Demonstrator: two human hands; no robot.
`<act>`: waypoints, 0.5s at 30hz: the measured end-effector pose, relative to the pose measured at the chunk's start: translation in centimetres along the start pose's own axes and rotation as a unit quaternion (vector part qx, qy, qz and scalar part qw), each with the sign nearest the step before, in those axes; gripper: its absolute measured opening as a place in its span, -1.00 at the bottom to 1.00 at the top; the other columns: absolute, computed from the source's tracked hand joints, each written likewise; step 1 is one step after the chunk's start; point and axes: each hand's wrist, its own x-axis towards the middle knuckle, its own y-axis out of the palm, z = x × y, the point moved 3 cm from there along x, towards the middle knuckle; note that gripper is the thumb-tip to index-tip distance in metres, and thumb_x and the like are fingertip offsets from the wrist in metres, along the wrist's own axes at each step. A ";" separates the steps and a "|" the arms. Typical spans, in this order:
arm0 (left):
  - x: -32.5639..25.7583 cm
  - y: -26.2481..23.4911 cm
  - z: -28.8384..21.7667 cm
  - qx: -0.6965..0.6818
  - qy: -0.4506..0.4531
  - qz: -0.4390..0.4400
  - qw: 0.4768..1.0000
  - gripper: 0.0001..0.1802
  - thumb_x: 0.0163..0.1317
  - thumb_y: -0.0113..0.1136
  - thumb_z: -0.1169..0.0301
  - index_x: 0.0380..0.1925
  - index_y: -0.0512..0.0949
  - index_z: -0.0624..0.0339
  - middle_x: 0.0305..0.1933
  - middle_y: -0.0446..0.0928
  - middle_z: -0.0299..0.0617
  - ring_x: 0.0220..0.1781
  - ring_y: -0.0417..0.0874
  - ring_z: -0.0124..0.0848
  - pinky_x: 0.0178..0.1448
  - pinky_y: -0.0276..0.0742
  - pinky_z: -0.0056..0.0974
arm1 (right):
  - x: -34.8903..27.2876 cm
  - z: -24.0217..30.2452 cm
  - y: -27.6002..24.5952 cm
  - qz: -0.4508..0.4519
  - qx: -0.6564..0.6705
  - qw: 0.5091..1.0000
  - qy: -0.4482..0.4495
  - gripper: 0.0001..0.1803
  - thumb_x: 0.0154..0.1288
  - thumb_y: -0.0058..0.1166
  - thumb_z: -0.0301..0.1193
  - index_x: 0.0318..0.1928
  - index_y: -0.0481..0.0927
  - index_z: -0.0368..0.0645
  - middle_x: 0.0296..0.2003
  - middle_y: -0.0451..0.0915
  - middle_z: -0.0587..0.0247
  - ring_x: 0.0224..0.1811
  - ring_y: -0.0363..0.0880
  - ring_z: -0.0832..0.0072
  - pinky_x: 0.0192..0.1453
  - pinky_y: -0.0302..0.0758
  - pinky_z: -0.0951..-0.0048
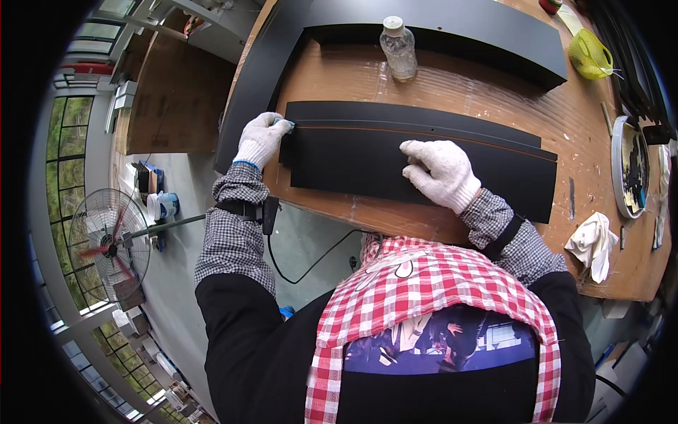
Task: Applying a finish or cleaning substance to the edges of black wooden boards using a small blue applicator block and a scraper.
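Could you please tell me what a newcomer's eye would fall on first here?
Probably the red-and-white checked apron at the lower middle. Next, the gloved left hand, pinching a blue item at the left end of the nearest black panel, and the gloved right hand over its right half. A clear bottle stands beyond it.

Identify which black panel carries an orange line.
The near panel, under the right hand; neither the far panel nor the left panel shows one.

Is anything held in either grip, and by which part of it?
The left grip seems to pinch a small blue piece at the left end of the panel; which part cannot be told. Nothing shows in the right grip.
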 end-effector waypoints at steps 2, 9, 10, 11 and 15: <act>0.3 -0.1 0.2 -0.043 -0.012 -0.001 0.999 -0.63 0.29 0.27 0.22 -0.03 0.63 0.23 -0.29 0.63 -0.25 -0.29 0.58 -0.54 -0.09 0.52 -0.40 | -0.1 0.0 0.0 0.004 -0.004 1.000 0.003 -0.64 0.14 0.29 -0.39 -0.03 0.64 -0.24 -0.44 0.66 0.10 -0.37 0.68 0.16 -0.21 0.60 0.24; -0.7 -0.2 -0.9 -0.064 -0.036 0.056 0.996 -0.65 0.29 0.24 0.19 -0.09 0.65 0.23 -0.28 0.65 -0.22 -0.24 0.61 -0.48 -0.01 0.54 -0.35 | -0.2 0.3 0.0 0.004 -0.009 1.000 0.002 -0.63 0.15 0.28 -0.41 -0.02 0.64 -0.25 -0.43 0.66 0.08 -0.36 0.68 0.16 -0.20 0.61 0.25; -1.0 -0.3 -0.6 -0.064 -0.039 0.056 0.996 -0.65 0.29 0.24 0.19 -0.09 0.65 0.23 -0.28 0.65 -0.22 -0.24 0.61 -0.48 -0.01 0.54 -0.35 | -0.2 0.3 0.0 0.004 -0.008 1.000 0.001 -0.62 0.15 0.28 -0.41 -0.01 0.64 -0.25 -0.43 0.66 0.08 -0.36 0.68 0.16 -0.20 0.61 0.25; -1.4 -0.4 -0.5 -0.057 -0.036 0.072 0.995 -0.65 0.31 0.23 0.20 -0.05 0.64 0.23 -0.23 0.65 -0.23 -0.21 0.60 -0.50 -0.02 0.55 -0.35 | -0.1 0.3 0.0 0.003 -0.007 1.000 0.001 -0.62 0.15 0.28 -0.41 0.00 0.64 -0.25 -0.43 0.66 0.07 -0.35 0.68 0.16 -0.19 0.61 0.25; -4.2 -0.5 1.0 -0.042 -0.050 0.092 0.994 -0.64 0.34 0.22 0.22 -0.01 0.62 0.23 -0.22 0.65 -0.24 -0.20 0.60 -0.52 -0.02 0.56 -0.36 | -0.3 -0.1 0.3 -0.001 -0.003 1.000 0.004 -0.62 0.15 0.28 -0.40 0.00 0.65 -0.23 -0.39 0.67 0.09 -0.31 0.68 0.16 -0.15 0.60 0.24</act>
